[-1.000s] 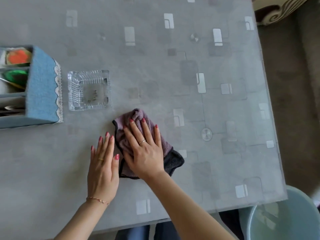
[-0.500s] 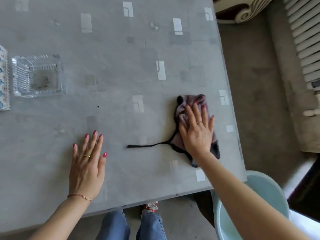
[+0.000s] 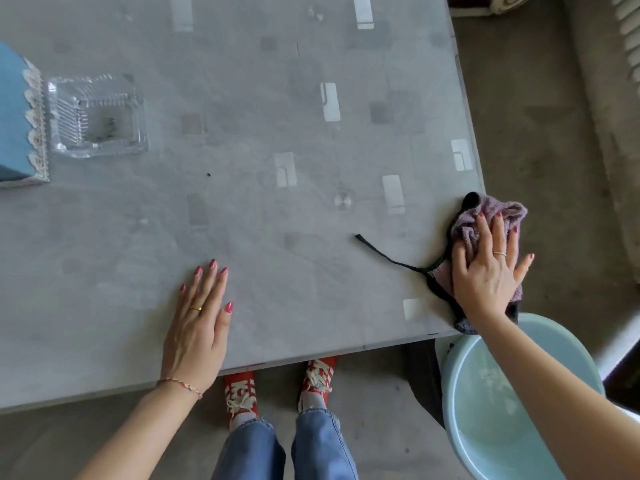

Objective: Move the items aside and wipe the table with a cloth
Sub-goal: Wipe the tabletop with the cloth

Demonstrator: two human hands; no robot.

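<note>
A purple and black cloth [image 3: 491,213] lies bunched at the right edge of the grey patterned table [image 3: 242,98], partly hanging over it. My right hand [image 3: 488,268] presses flat on the cloth, fingers spread over it. A black loose strand [image 3: 384,254] of the cloth trails leftward on the table. My left hand [image 3: 199,323] rests flat and empty on the table near the front edge. A clear glass ashtray [image 3: 97,116] stands at the far left, beside a blue box with lace trim [image 3: 17,119].
A light blue basin with water [image 3: 512,403] stands on the floor below the table's right front corner. My feet in red shoes [image 3: 277,386] are under the front edge. A white radiator [image 3: 628,29] is at the far right.
My right hand has slid the cloth rightward from the table's middle to its right edge. The black strand now trails behind it. My left hand has stayed flat on the table.
</note>
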